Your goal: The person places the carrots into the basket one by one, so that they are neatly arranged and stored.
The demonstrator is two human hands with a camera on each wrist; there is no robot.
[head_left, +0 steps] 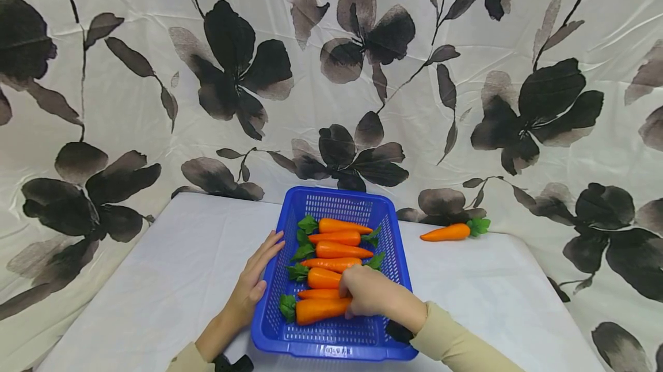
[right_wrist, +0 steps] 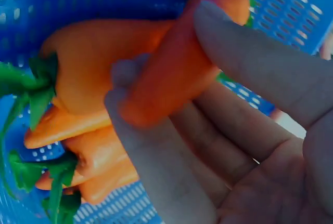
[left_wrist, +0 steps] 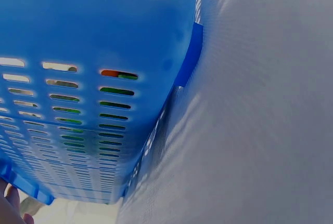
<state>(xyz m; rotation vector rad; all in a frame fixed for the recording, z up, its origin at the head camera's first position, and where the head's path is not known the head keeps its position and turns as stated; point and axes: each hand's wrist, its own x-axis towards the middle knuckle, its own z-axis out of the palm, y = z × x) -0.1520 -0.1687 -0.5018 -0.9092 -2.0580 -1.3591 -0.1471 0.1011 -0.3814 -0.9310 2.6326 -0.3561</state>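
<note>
A blue plastic basket (head_left: 331, 351) with slotted walls holds several orange carrots (head_left: 323, 310) with green leafy tops, laid crosswise in a column. My left hand (head_left: 248, 285) touches the basket's left rim, fingers extended along it. In the left wrist view only a bit of that left hand (left_wrist: 11, 208) shows, by the rim at the lower left. Over the front right of the column, inside the basket, is my right hand (head_left: 375, 294). In the right wrist view it pinches a carrot (right_wrist: 174, 73) between thumb and fingers, above other carrots (right_wrist: 91, 68).
A single carrot (head_left: 448, 232) with a green top lies outside the basket, near the table's back right edge. The table (head_left: 207, 234) has a white cover. Behind it hangs a pale cloth (head_left: 311, 107) with dark flowers.
</note>
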